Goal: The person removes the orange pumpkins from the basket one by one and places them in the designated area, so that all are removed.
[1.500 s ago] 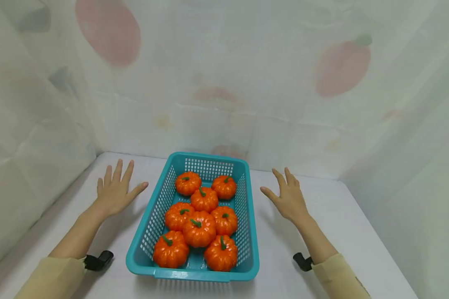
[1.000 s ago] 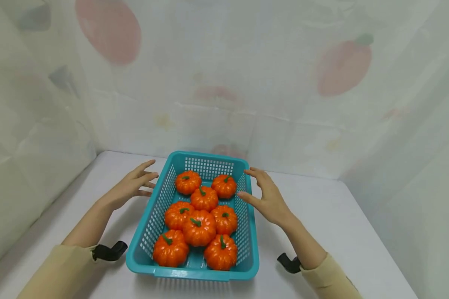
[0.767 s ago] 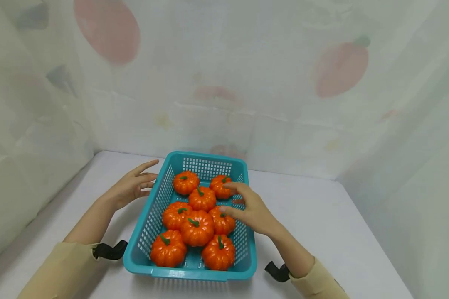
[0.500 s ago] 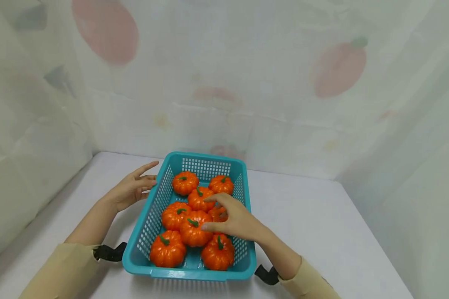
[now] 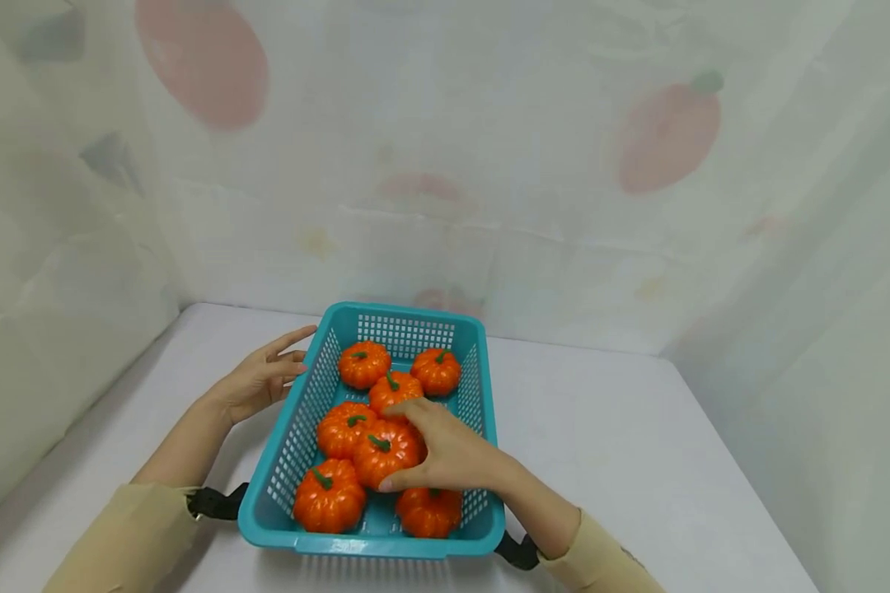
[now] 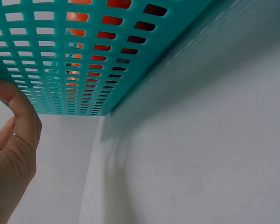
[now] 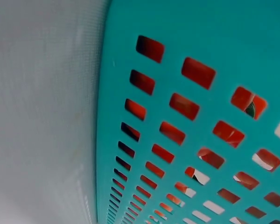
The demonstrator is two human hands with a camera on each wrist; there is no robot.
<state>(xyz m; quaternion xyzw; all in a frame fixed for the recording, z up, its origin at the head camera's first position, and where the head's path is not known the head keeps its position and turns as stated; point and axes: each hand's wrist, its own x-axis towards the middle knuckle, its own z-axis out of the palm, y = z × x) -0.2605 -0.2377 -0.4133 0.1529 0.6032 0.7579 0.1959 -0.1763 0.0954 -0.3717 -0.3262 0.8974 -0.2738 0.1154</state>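
Left of center: the person's left grip (image 5: 259,383) is loose, a bare hand with bent fingers resting at the left rim of the teal basket (image 5: 374,545). I read this as steadying; nothing is grasped. The left wrist view shows a digit up at the rim, beside the slotted wall.

Center: the basket stands on the white surface (image 5: 601,428) in the lower middle of the frame. I count seven orange pumpkins showing; the right grip may hide more. Leftmost are the lower-left pumpkin (image 5: 330,498), the mid-left pumpkin (image 5: 341,431) and the upper-left pumpkin (image 5: 363,366). Then the middle pumpkin (image 5: 377,461), the one being handled, below frame center.

Right of it: the right grip (image 5: 448,449) curves round that pumpkin, thumb at its lower edge, fingers at its upper. I log it as grasping the middle pumpkin, though the palm-side contact is hidden. The right wrist view gives me only basket wall, orange through the slots.

Progress, my judgement: early. Reaching in and taking hold look done; the pumpkin is not yet out of its place, and every pumpkin I see lies inside the basket.
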